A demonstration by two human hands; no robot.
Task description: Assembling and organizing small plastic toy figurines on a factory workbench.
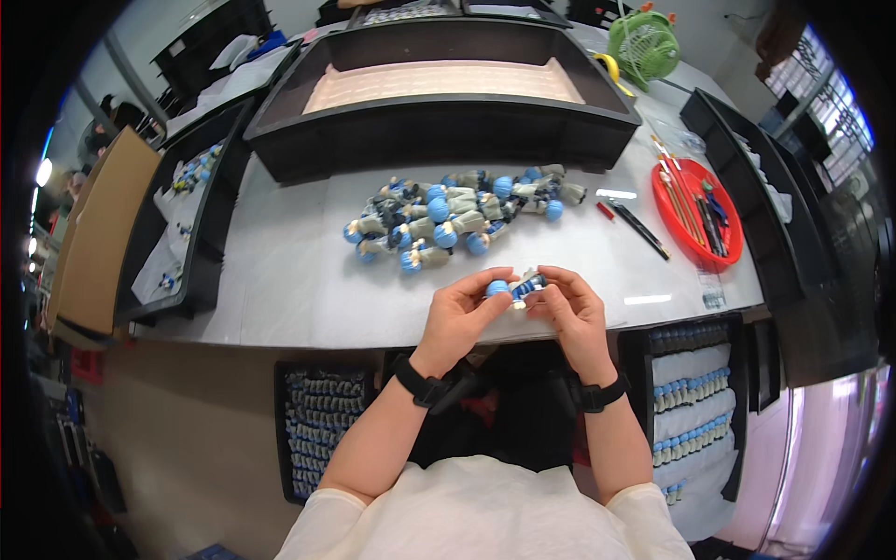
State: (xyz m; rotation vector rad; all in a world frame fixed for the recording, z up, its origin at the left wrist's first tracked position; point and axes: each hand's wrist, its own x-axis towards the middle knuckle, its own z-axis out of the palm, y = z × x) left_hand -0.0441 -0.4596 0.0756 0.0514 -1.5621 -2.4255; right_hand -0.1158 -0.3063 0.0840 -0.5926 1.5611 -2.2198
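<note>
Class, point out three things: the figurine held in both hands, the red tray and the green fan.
Figurine (515, 287), head view, on its blue cap.
Red tray (665, 207), head view, on its left rim.
Green fan (644, 47), head view, on its grille.

Fingers of the left hand (459, 317) and right hand (571, 313) hide most of the small blue-headed figurine (511, 287)

It was a small factory workstation for toy figures: a white desk (280, 280) carried a heap of blue-headed figurines (457, 219), black trays (439, 121) held more in rows (also below the desk), and a red dish (667, 210) held paintbrushes.
</note>
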